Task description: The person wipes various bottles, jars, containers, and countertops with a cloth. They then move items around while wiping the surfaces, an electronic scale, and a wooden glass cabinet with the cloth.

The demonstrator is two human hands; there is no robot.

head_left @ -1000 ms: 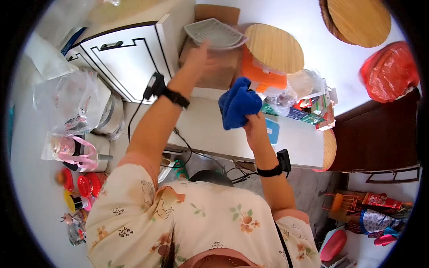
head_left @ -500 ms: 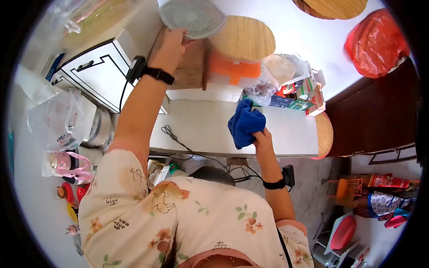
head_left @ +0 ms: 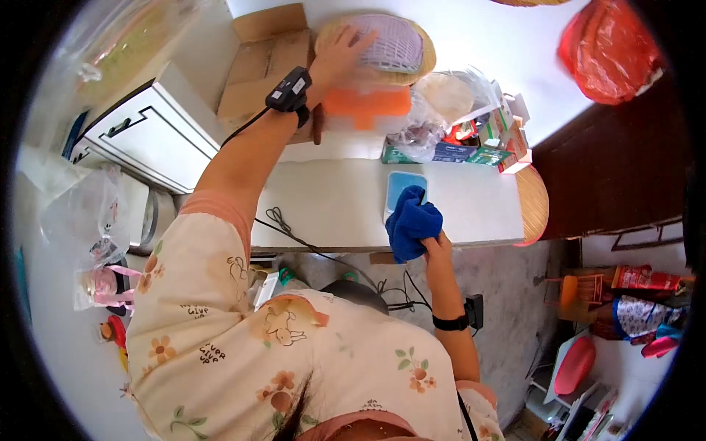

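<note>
The right hand (head_left: 437,250) clamps a crumpled blue cloth (head_left: 412,224) while the left hand (head_left: 341,57), fingers apart, overlaps a rounded lilac lattice basket (head_left: 399,45).

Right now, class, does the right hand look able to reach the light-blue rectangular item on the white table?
Probably yes: the light-blue rectangular item lies close ahead of the right hand, with only the blue cloth it holds seeming to be in the way.

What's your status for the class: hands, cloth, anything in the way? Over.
Left hand open at basket, contact unclear. Right hand grips bunched cloth. Blue box just beyond cloth; cord crosses table's near edge.
</note>
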